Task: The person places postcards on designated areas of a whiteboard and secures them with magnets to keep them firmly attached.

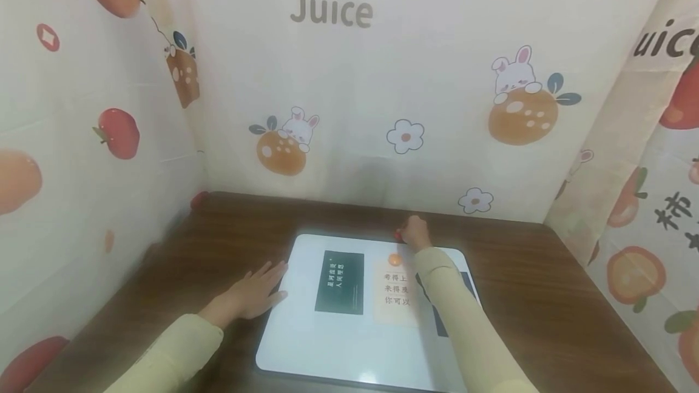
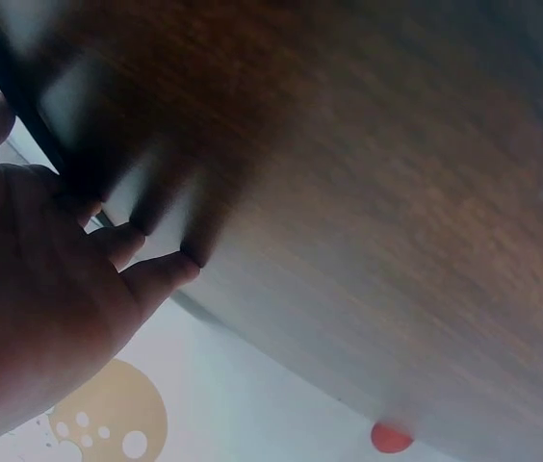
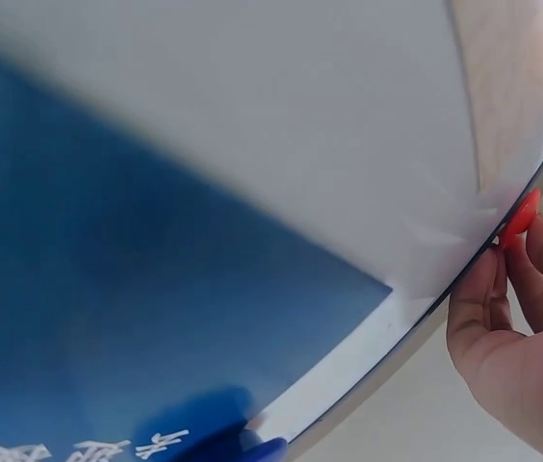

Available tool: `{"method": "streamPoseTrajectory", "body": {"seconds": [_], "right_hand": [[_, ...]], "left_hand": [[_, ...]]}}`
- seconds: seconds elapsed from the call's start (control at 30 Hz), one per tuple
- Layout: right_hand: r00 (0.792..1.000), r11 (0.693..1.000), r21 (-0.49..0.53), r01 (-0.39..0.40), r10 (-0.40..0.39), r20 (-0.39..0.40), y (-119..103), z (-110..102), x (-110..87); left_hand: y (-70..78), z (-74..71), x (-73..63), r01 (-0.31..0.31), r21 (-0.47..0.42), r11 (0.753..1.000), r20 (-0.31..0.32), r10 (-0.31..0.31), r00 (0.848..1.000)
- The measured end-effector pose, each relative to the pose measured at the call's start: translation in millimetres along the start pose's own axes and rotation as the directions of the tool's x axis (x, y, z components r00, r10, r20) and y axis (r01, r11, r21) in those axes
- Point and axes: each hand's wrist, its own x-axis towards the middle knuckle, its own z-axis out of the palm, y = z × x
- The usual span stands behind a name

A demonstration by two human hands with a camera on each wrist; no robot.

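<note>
A whiteboard point(image 1: 306, 344) with rounded corners lies flat on the brown table. My right hand point(image 1: 416, 233) is at its far edge, pinching a small red magnet point(image 3: 520, 218) between thumb and fingertips. On the board are a green card point(image 1: 340, 296), a beige card point(image 1: 394, 313) with an orange magnet point(image 1: 395, 259) at its top, and a dark blue card point(image 3: 194, 250), partly hidden by my right arm. At the blue card's edge sits a blue magnet point(image 3: 214, 428). My left hand point(image 1: 248, 293) lies with fingers spread, fingertips at the board's left edge.
Brown wooden tabletop point(image 1: 546, 308) surrounds the board. A curtain point(image 1: 349, 77) printed with fruit, rabbits and flowers hangs behind the table's far edge, with similar printed cloth on the left and right sides.
</note>
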Motion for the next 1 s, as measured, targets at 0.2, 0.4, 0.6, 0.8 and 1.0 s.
{"method": "streamPoseTrajectory", "body": {"seconds": [0.2,0.4,0.6,0.8,1.0], "right_hand": [[1.0,0.999,0.038,-0.027,0.026,0.005,1,0,0.9],[0.998,0.992,0.103,-0.068,0.067,0.009,6,1,4.1],[0.997,0.985,0.155,-0.081,0.082,-0.002,9,1,4.4],[0.999,0.983,0.182,-0.03,0.037,-0.038,11,-3,1.1],[0.998,0.973,0.228,-0.041,0.049,-0.034,9,-4,0.7]], "left_hand": [[0.8,0.4,0.0,0.003,-0.004,1.0,0.002,-0.003,1.0],[2.0,1.4,-0.6,0.004,-0.01,1.0,0.009,-0.004,1.0],[2.8,0.9,-2.1,0.002,-0.01,1.0,0.009,-0.001,1.0],[2.1,-0.2,-1.7,-0.01,-0.012,1.0,0.01,0.01,1.0],[0.2,-0.9,-0.7,-0.007,-0.007,1.0,0.012,0.007,1.0]]}}
